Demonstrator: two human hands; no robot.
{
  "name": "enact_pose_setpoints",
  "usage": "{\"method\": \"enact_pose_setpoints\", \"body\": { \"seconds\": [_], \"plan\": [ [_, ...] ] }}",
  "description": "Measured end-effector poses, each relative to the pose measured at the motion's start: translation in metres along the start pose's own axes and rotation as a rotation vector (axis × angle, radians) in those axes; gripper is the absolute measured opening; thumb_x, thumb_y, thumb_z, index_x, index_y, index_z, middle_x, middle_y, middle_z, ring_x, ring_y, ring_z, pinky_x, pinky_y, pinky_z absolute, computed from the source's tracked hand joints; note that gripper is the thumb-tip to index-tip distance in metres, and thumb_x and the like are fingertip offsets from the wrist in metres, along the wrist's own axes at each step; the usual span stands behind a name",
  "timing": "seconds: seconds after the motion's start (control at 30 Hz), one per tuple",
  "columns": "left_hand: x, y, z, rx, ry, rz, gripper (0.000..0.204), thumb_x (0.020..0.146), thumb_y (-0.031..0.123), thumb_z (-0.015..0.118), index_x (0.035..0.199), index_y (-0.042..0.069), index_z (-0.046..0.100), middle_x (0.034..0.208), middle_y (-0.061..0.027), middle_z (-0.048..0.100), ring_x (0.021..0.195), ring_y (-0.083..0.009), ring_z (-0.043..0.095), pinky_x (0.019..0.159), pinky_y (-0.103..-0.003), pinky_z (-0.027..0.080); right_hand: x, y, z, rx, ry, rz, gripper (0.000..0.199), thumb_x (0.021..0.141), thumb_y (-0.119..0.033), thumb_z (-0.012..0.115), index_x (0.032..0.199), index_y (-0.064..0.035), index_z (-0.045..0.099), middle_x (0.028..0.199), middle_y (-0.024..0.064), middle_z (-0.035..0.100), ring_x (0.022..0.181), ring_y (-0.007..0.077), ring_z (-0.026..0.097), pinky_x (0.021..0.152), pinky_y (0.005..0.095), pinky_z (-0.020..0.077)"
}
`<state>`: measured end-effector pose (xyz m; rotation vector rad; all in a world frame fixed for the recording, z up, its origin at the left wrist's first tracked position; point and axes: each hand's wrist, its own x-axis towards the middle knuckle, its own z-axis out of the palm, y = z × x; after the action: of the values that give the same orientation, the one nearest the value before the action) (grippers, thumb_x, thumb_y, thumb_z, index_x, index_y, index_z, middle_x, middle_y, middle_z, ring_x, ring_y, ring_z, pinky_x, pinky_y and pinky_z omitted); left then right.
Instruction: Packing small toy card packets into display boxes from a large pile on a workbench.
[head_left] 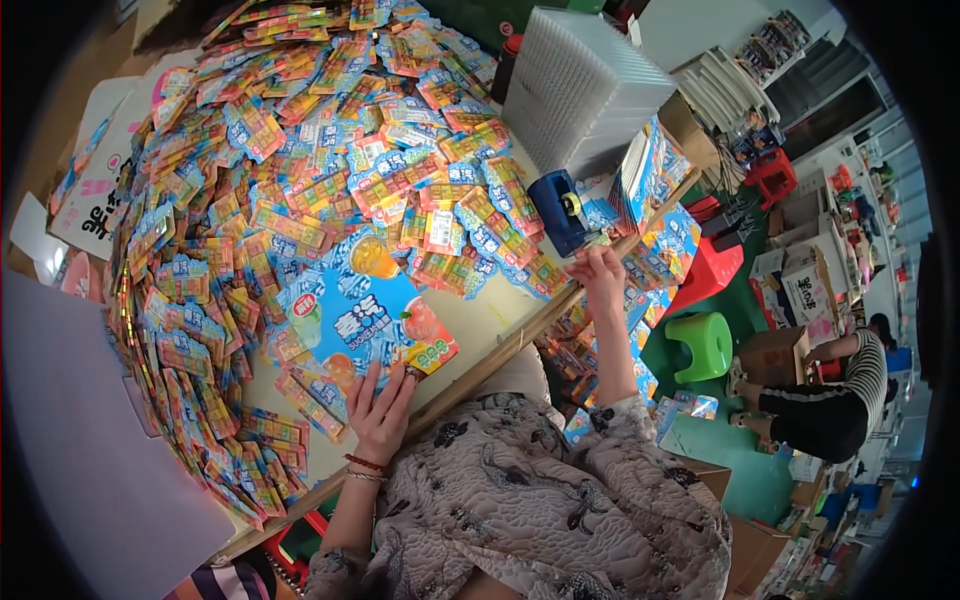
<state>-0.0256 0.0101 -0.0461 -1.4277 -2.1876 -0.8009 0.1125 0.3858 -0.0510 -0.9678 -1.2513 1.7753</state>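
The blue fruit-printed card [368, 312] lies slanted, printed side up. The dark blue tape dispenser [556, 218] sits near the worktop edge [500, 352]

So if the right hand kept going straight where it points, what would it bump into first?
Most likely the blue tape dispenser, just past the fingertips of the right hand; I can't tell whether they already touch.

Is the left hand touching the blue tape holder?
Apart. The head view shows it plainly: the left hand is by the big blue card, with pale tabletop between it and the blue tape holder.
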Motion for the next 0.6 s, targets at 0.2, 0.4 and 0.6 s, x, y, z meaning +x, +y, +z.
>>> {"method": "enact_pose_setpoints", "body": {
  "seconds": [0.2,0.4,0.6],
  "plan": [
    [-0.001,0.002,0.001,-0.014,0.025,-0.014,0.025,0.081,0.006,0.071,0.105,0.012,0.070,0.121,-0.0019,0.065,0.123,-0.0273,0.054,0.103,-0.040,0.037,0.009,0.017,0.007,0.245,0.061,-0.004,0.017,0.098,-0.016,0.052,0.087,-0.0046,0.055,0.076,0.0051,0.058,0.062,0.0187,0.060,0.076,0.0436,0.0580],
    [0.004,0.008,0.004,-0.018,0.032,-0.034,0.031,0.083,0.006,0.067,0.113,0.014,0.068,0.126,-0.0002,0.062,0.124,-0.0257,0.053,0.104,-0.038,0.037,-0.017,0.028,0.030,0.364,0.094,0.172,0.011,0.097,-0.012,0.053,0.089,-0.0039,0.055,0.074,0.0048,0.058,0.060,0.0193,0.059,0.078,0.0458,0.0574],
    [0.006,0.009,-0.001,-0.028,0.018,-0.069,0.034,0.080,0.006,0.067,0.114,0.012,0.067,0.129,-0.0016,0.060,0.125,-0.0260,0.052,0.103,-0.039,0.038,-0.154,-0.023,0.122,-0.084,-0.626,0.352,0.010,0.095,-0.011,0.054,0.092,-0.0020,0.058,0.068,0.0072,0.061,0.058,0.0167,0.064,0.058,0.0295,0.0551]
  ]
}}
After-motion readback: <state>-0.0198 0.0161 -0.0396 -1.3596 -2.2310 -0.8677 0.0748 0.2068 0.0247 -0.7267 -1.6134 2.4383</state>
